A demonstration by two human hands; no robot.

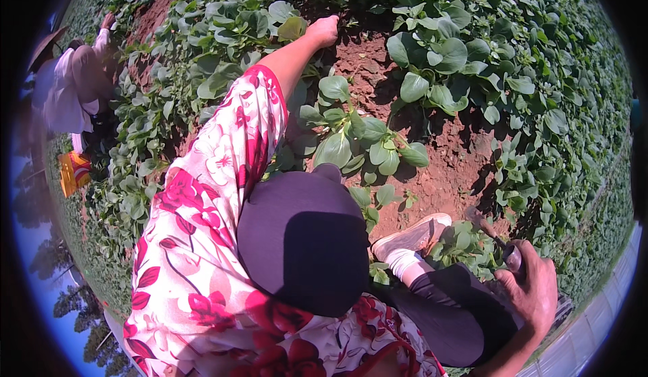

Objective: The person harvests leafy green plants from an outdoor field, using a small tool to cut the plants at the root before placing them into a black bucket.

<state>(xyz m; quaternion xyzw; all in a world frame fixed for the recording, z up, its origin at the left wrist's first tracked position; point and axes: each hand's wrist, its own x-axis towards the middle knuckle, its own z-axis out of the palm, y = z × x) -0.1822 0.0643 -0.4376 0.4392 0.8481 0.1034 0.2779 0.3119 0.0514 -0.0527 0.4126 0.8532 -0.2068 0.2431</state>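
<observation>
My left hand (pixel 324 31) is stretched far ahead, closed low among the leaves at the edge of a bare patch of reddish soil (pixel 368 63). What its fingers hold, if anything, is hidden. On the right, beside my bent knee, my right hand (pixel 534 289) is wrapped round the handle of a small hand trowel (pixel 484 224). Its narrow, soil-caked blade points forward and left, over low leaves and earth. Between my arms grows a broad-leaved green plant (pixel 358 141), with denser leafy plants (pixel 439 53) beyond it.
My shoe (pixel 412 236) is planted on the soil, left of the trowel. A dark rounded cap (pixel 304 242) covers the lower middle. At far left another person (pixel 74 83) crouches among the plants, near a yellow and red bag (pixel 74 172). Pale sheeting (pixel 584 330) edges the lower right.
</observation>
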